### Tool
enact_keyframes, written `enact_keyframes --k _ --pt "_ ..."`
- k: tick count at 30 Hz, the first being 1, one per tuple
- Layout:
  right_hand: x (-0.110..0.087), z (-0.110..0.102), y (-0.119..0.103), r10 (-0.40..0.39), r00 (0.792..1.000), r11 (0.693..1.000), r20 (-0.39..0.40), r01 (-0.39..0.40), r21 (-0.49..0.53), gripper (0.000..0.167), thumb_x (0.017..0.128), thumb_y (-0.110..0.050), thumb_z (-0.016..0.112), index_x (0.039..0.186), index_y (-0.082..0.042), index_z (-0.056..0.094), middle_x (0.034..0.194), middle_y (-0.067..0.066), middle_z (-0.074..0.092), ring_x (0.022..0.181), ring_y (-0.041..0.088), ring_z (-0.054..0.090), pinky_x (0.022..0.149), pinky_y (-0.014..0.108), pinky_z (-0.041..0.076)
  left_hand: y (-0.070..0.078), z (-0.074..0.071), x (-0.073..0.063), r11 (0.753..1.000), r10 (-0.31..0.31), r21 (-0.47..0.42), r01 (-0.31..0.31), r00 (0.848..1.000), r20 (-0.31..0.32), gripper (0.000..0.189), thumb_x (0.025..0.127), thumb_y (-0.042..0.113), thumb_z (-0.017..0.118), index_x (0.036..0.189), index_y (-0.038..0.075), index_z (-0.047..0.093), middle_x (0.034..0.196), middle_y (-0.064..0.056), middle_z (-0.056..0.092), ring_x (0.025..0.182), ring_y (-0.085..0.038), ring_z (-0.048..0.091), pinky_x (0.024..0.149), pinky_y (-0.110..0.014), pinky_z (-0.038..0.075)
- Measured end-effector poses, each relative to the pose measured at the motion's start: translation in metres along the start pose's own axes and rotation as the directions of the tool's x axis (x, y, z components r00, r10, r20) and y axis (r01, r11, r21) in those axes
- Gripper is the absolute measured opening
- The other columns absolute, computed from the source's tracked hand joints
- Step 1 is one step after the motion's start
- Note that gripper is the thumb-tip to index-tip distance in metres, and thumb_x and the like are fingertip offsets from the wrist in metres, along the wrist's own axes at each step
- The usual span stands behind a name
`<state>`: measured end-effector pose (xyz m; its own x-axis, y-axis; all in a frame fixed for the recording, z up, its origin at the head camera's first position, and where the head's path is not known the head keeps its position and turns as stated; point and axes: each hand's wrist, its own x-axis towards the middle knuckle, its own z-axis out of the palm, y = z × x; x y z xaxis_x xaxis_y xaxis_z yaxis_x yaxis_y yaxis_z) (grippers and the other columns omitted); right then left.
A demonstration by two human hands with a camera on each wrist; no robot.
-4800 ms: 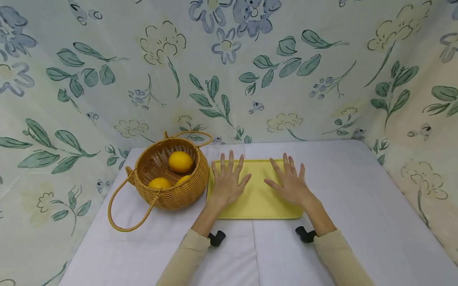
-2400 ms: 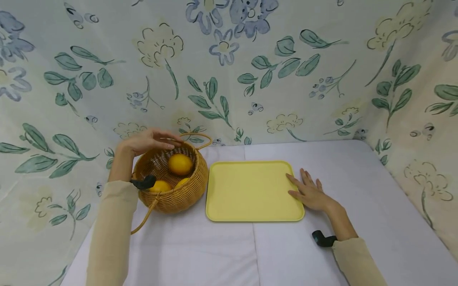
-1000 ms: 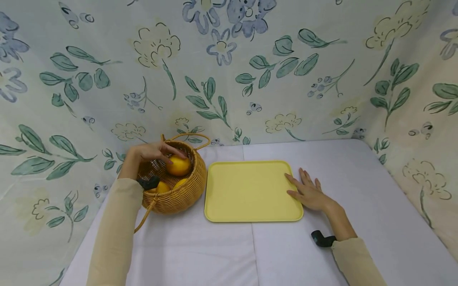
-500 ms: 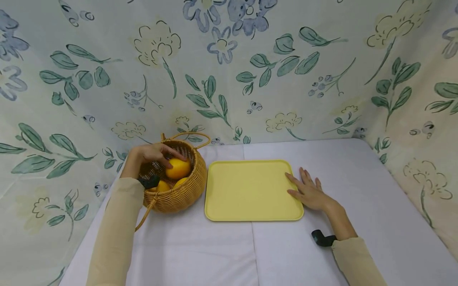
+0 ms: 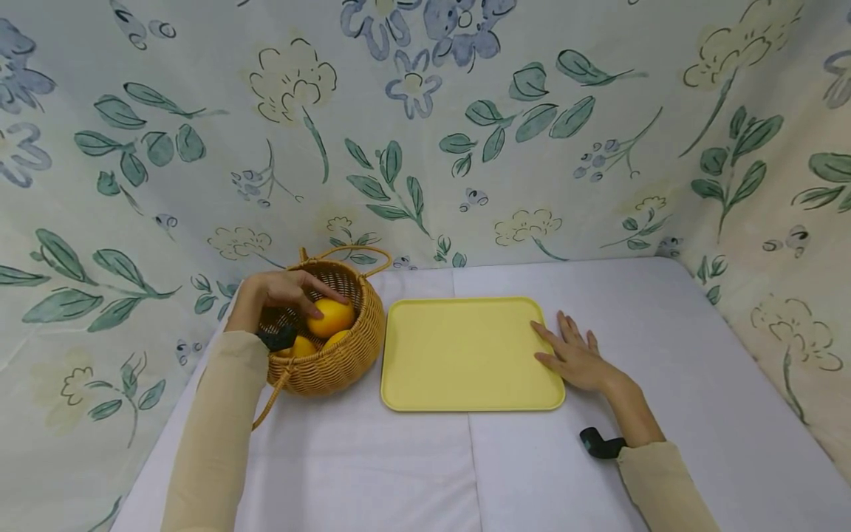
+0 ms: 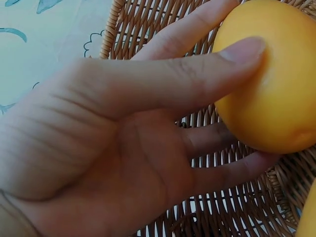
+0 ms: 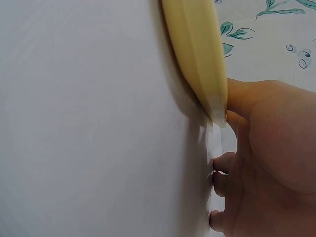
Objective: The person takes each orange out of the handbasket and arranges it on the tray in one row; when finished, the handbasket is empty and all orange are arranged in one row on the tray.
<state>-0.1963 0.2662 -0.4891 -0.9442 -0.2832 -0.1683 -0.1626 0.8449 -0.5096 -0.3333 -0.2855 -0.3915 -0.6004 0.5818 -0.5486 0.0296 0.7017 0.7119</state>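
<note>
My left hand (image 5: pixel 287 290) reaches over the left rim of a wicker basket (image 5: pixel 342 366) and grips a smooth yellow-orange fruit (image 5: pixel 330 319) inside it. In the left wrist view the thumb (image 6: pixel 242 52) presses the near side of the fruit (image 6: pixel 281 84), while other fingers curl round its far side and underneath. Two more such fruits lie lower in the basket, one partly behind my wrist. My right hand (image 5: pixel 577 360) lies spread at the right edge of a yellow tray (image 5: pixel 472 355), its thumb and forefinger over the rim and the other fingers on the tabletop.
The basket stands left of the tray, close beside it, on a white-covered table (image 5: pixel 372 465). One basket handle (image 5: pixel 271 403) hangs out toward the front; the other handle (image 5: pixel 382 258) stands at the back. Floral fabric (image 5: pixel 425 133) rises behind the table and at both sides.
My left hand has gone from over the tray to the basket and taken hold of the fruit, which has tilted slightly. My right hand has shifted right to the tray's edge and stayed there.
</note>
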Motion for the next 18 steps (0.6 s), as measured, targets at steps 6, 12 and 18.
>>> enact_keyframes --k 6,12,18 --pt "-0.0002 -0.0008 -0.0003 0.002 1.000 1.000 0.005 -0.002 0.004 0.067 0.107 -0.043 0.051 0.162 -0.010 0.029 0.167 0.037 -0.006 0.155 0.058 -0.007 0.118 0.078 -0.011 -0.0008 -0.0002 0.0000 1.000 -0.003 -0.029 0.001 0.999 -0.050 0.052 0.092 0.011 0.076 0.142 0.018 0.065 0.160 -0.012 0.047 0.125 -0.020 0.059 0.099 -0.034 0.057" --pt "-0.0004 -0.0007 -0.0003 0.002 1.000 1.000 0.009 -0.002 0.008 0.068 0.107 -0.043 0.051 0.162 -0.010 0.029 0.167 0.037 -0.006 0.155 0.058 -0.007 0.118 0.078 -0.012 -0.0010 0.0002 0.0000 1.000 0.007 -0.009 -0.008 1.000 -0.027 0.051 0.093 0.012 0.075 0.142 0.019 0.065 0.158 -0.009 0.050 0.137 -0.025 0.051 0.102 -0.033 0.055" --pt "0.0002 -0.0008 0.0000 0.002 1.000 1.000 0.009 -0.002 0.008 0.068 0.107 -0.043 0.051 0.162 -0.010 0.029 0.167 0.037 -0.007 0.155 0.058 -0.007 0.118 0.078 -0.012 -0.0033 -0.0001 0.0007 1.000 0.015 -0.007 -0.015 1.000 -0.008 0.052 0.092 0.015 0.076 0.143 0.019 0.064 0.156 -0.008 0.054 0.137 -0.024 0.052 0.102 -0.031 0.055"
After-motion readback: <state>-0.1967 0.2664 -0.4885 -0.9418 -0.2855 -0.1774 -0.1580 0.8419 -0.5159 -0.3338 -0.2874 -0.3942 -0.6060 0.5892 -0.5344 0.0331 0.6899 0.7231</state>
